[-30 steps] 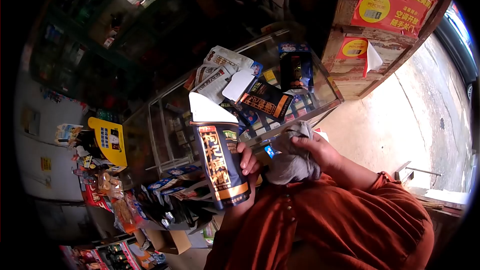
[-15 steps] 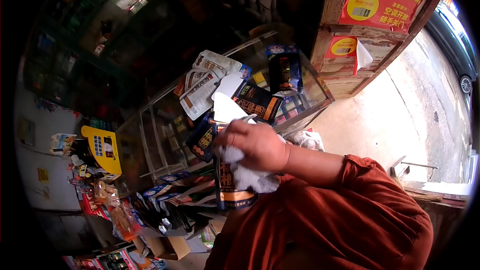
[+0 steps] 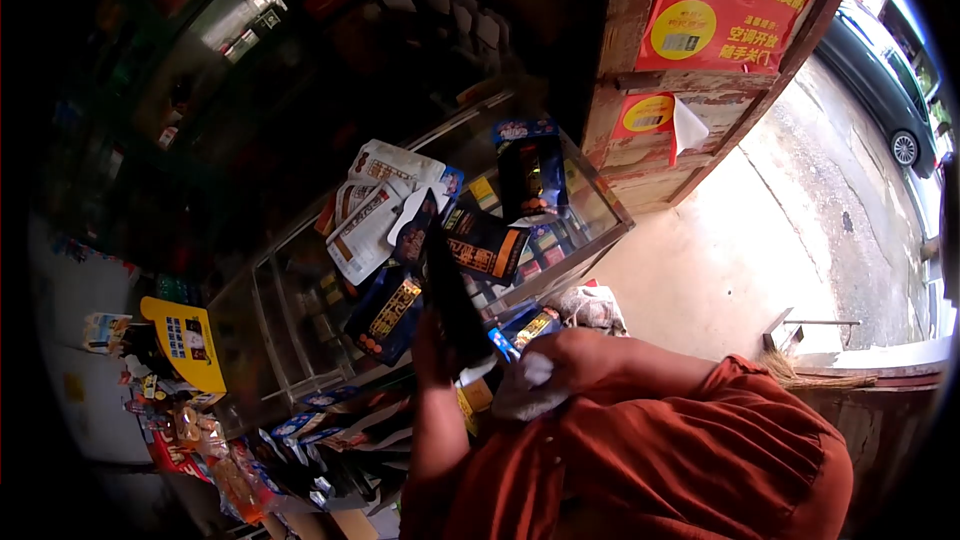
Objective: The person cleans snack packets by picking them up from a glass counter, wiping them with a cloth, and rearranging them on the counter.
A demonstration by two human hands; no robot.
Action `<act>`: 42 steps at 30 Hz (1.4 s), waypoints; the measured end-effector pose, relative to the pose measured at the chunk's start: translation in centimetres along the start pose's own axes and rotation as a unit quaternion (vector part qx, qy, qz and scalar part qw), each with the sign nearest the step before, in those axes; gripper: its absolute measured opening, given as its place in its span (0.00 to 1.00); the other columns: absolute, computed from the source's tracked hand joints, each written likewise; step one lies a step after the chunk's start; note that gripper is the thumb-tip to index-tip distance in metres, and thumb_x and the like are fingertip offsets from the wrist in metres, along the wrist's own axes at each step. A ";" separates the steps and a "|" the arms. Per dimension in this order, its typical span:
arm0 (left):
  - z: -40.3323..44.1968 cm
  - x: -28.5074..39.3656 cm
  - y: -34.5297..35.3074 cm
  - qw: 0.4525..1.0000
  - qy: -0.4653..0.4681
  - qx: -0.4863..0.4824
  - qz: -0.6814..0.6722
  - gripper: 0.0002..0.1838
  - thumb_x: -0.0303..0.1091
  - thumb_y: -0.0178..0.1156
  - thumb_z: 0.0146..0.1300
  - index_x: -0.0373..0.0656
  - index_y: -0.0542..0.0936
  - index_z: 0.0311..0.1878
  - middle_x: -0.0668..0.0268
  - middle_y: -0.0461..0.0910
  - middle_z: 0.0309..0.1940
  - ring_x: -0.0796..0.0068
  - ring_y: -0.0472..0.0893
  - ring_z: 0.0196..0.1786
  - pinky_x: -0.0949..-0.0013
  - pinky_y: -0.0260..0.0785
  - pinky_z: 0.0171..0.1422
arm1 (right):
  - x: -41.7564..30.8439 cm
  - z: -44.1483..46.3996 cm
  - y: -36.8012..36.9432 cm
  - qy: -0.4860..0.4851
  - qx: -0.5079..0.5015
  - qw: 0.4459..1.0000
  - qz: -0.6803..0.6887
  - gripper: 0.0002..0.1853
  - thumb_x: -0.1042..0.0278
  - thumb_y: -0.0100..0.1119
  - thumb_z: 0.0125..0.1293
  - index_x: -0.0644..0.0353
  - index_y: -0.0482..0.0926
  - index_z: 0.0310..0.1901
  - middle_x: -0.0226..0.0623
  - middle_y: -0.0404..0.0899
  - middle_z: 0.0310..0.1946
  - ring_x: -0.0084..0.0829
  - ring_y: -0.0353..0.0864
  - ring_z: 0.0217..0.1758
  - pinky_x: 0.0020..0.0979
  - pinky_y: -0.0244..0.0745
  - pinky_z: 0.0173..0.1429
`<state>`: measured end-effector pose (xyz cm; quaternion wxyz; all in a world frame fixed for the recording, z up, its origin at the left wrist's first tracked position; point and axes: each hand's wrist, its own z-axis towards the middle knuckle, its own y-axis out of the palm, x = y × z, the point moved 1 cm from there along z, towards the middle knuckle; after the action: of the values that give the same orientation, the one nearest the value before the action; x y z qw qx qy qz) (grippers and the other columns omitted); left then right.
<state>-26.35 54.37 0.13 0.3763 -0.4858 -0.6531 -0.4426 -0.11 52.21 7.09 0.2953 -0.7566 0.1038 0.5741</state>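
Observation:
My left hand grips a dark snack pouch by its lower part. The pouch stands upright and is turned nearly edge-on, so its printed front is hidden. Lower right, near my lap, my right hand is closed around a greyish-white cloth, apart from the pouch. Behind the held pouch, a black pouch with an orange label lies on the glass display case. Another dark pouch lies farther back, and a blue-black one is at the left. White-backed packets overlap beside them.
Packaged snacks and a yellow display box stand at left. A worn wooden panel with red posters rises at right. A broom lies by the doorway, with a dark car outside.
My right hand with the cloth has moved off the pouch front, down and right. The pouch has turned from facing me to edge-on, and my left hand has come into view.

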 end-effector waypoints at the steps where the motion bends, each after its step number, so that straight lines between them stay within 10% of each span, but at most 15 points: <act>1: 0.5 2.3 1.9 0.995 -0.068 0.066 -0.042 0.19 0.48 0.49 0.72 0.47 0.75 0.57 0.68 0.79 0.46 0.76 0.79 0.46 0.70 0.73 0.46 | 1.6 -1.0 -1.0 0.035 0.052 0.997 0.041 0.22 0.57 0.68 0.60 0.57 0.77 0.53 0.41 0.82 0.45 0.36 0.82 0.49 0.35 0.75 0.56; 6: 5.0 4.5 3.8 0.990 -0.085 0.079 -0.076 0.14 0.46 0.48 0.74 0.51 0.76 0.52 0.71 0.79 0.41 0.79 0.78 0.45 0.73 0.71 0.44 | 10.4 -2.2 -7.8 0.207 0.402 0.852 0.266 0.34 0.42 0.68 0.60 0.63 0.75 0.57 0.37 0.81 0.48 0.26 0.79 0.51 0.30 0.75 0.56; 9: 6.2 6.3 4.3 0.994 -0.092 0.059 -0.020 0.14 0.43 0.52 0.73 0.46 0.77 0.53 0.68 0.81 0.41 0.77 0.79 0.45 0.73 0.72 0.44 | 16.2 -0.7 -11.8 0.219 0.416 0.803 0.367 0.33 0.43 0.69 0.60 0.62 0.77 0.57 0.36 0.82 0.46 0.26 0.79 0.49 0.29 0.76 0.53; 17: 14.1 5.1 -0.3 0.971 0.016 0.164 0.173 0.21 0.41 0.60 0.70 0.34 0.78 0.56 0.62 0.82 0.48 0.75 0.77 0.48 0.71 0.68 0.55 | 21.4 5.9 -16.3 0.336 0.373 0.843 0.194 0.27 0.51 0.77 0.46 0.65 0.85 0.43 0.38 0.85 0.37 0.28 0.82 0.39 0.30 0.77 0.44; 24: 18.2 5.4 0.0 0.949 0.081 0.127 0.277 0.14 0.39 0.61 0.69 0.36 0.78 0.36 0.74 0.68 0.25 0.83 0.63 0.32 0.72 0.60 0.36 | 21.3 3.9 -14.9 0.251 0.357 0.822 0.367 0.15 0.64 0.69 0.57 0.63 0.83 0.43 0.32 0.84 0.35 0.26 0.82 0.37 0.30 0.77 0.43; 29: 19.3 4.9 3.7 0.950 0.102 0.106 0.275 0.17 0.40 0.60 0.69 0.36 0.79 0.52 0.67 0.81 0.39 0.81 0.76 0.42 0.73 0.68 0.46 | 20.0 -2.0 -12.1 0.060 0.291 0.798 0.525 0.07 0.74 0.61 0.63 0.60 0.81 0.42 0.29 0.83 0.37 0.23 0.81 0.39 0.26 0.76 0.48; 30: 18.7 5.9 5.5 0.961 -0.014 0.112 0.252 0.24 0.41 0.60 0.70 0.37 0.73 0.63 0.63 0.81 0.51 0.75 0.79 0.51 0.72 0.69 0.54 | 19.0 -2.7 -11.8 0.049 0.287 0.802 0.522 0.07 0.74 0.61 0.63 0.59 0.81 0.42 0.28 0.83 0.37 0.23 0.81 0.39 0.26 0.76 0.49; 35: 16.0 4.9 9.3 0.975 0.123 0.038 0.183 0.30 0.45 0.59 0.70 0.42 0.67 0.70 0.61 0.77 0.57 0.71 0.77 0.55 0.67 0.69 0.58 | 17.8 -5.4 -8.8 0.047 0.248 0.771 0.585 0.09 0.74 0.62 0.62 0.60 0.81 0.44 0.28 0.84 0.36 0.22 0.82 0.39 0.25 0.76 0.49; 38: 10.5 3.9 12.2 0.973 -0.104 -0.205 0.019 0.31 0.50 0.59 0.68 0.45 0.67 0.69 0.69 0.77 0.55 0.78 0.78 0.52 0.72 0.70 0.56 | 15.5 -5.6 -7.9 0.073 0.221 0.768 0.597 0.09 0.75 0.63 0.61 0.60 0.81 0.44 0.29 0.84 0.35 0.22 0.82 0.37 0.25 0.77 0.45; 42: 5.1 2.0 14.3 0.949 -0.171 -0.264 -0.023 0.21 0.34 0.61 0.67 0.37 0.74 0.60 0.65 0.78 0.55 0.73 0.77 0.56 0.67 0.69 0.62 | 14.8 -5.2 -6.2 0.081 0.199 0.743 0.633 0.11 0.75 0.64 0.62 0.60 0.81 0.47 0.28 0.84 0.33 0.23 0.82 0.31 0.25 0.78 0.39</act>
<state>-13.29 61.75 3.35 0.1068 -0.6211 -0.5788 -0.5175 11.86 56.92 -3.75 -0.0021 -0.4847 0.6946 0.5317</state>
